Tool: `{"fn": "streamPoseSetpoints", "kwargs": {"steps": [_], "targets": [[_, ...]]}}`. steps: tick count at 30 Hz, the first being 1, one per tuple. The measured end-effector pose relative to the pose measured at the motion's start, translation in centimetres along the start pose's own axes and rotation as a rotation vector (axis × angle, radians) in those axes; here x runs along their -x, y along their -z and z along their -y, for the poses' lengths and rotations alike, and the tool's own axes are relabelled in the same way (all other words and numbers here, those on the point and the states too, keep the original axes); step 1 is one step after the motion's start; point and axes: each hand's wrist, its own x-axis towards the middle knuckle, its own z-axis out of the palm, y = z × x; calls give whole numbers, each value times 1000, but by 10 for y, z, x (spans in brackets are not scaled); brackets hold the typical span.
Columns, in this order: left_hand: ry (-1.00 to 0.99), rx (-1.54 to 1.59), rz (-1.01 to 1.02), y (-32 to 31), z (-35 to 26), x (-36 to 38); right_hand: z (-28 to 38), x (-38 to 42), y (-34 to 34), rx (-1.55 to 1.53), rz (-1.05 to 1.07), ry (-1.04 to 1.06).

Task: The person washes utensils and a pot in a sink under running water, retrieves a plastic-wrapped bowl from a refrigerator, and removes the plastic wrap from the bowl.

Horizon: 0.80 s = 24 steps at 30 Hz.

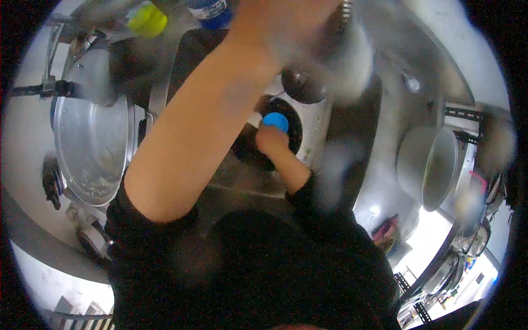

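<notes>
Metal sink (318, 127); blue round item (276, 120) against right grip (272, 141), far side.

A pale wall (443, 25) shows at the upper right of the frame. A grey metal table (379, 154) runs down right of centre. Black slotted rails (462, 114) appear at far right, and bright white light (434, 234) glares at lower right.

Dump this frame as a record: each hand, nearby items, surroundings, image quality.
left hand: at the top edge, blurred; grip unclear
right hand: at a small blue round object; grip unclear
below right hand: black round vessel
picture left: large silvery metal basin
picture right: pale grey round pot
image quality: hazy, with smeared patches
</notes>
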Motion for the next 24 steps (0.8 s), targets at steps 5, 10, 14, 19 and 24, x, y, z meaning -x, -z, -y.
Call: {"fn": "streamPoseSetpoints", "kwargs": {"steps": [5,10,14,19,24], "targets": [[-36,37,6,0,9,-6,-1,-39,8,168,-9,119],[37,-1,-24,-4,-6,1,-6,-45,-5,221,130,62],[98,-2,-92,-9,-10,2,-16,-27,23,122,-58,42],[-16,-29,-44,-2,4,-4,-45,-50,-20,71,-31,-99],[-97,104,59,6,13,-4,-46,-27,-18,77,-31,-62]]}}
